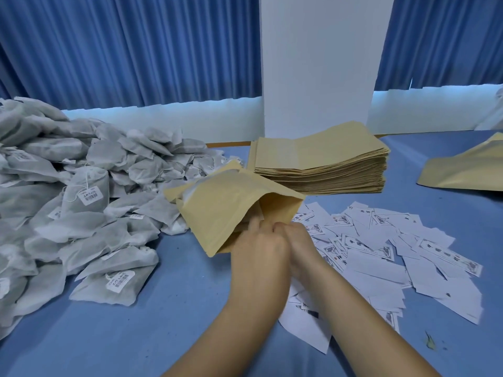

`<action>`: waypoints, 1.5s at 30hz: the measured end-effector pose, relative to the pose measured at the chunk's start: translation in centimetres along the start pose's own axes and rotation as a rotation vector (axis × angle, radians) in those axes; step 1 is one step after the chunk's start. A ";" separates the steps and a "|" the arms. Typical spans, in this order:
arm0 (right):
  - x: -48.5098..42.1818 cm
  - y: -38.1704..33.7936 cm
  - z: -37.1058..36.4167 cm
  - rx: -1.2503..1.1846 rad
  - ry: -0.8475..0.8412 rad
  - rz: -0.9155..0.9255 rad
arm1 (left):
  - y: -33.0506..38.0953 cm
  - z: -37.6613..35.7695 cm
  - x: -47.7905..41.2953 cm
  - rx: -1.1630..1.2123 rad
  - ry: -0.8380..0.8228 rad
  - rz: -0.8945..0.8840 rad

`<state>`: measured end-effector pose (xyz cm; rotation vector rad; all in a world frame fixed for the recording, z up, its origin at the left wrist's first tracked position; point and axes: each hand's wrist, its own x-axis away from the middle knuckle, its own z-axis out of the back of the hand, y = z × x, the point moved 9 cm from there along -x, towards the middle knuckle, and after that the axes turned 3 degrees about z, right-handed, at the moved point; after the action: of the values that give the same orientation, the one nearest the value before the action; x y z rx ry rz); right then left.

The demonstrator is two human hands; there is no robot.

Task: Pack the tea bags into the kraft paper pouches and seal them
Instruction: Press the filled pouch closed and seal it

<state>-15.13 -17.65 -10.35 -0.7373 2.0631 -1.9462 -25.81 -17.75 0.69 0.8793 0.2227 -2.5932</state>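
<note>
A kraft paper pouch [226,205] is held tilted above the blue table, its open mouth facing me and to the right. My left hand [258,248] grips the pouch's near edge, fingers reaching into the mouth. Pressed against it from the right, my right hand [298,240] holds the mouth's other edge with curled fingers. A large heap of grey-white tea bags [81,191] with barcode tags fills the left of the table. Whether a tea bag sits inside the pouch is hidden.
A thick stack of flat kraft pouches [321,164] lies behind the held pouch. Several printed white paper labels [381,248] are scattered to the right. Another pouch [468,170] lies at the far right edge. A white pillar [318,63] and blue curtains stand behind.
</note>
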 end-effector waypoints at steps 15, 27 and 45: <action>0.4 -1.2 -0.1 -0.366 -0.028 0.101 | -3.8 -6.2 -0.9 0.194 -0.228 0.067; -0.1 -1.5 1.6 -0.451 -0.050 -0.051 | -1.6 -9.3 2.7 0.894 -0.484 0.448; -0.8 -0.5 1.8 -0.367 -0.038 -0.050 | -8.2 -11.9 4.2 1.463 -0.157 1.202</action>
<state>-13.50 -18.88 -10.19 -0.8957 2.4298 -1.5761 -25.70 -8.40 -11.07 0.7187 -1.7922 -1.2873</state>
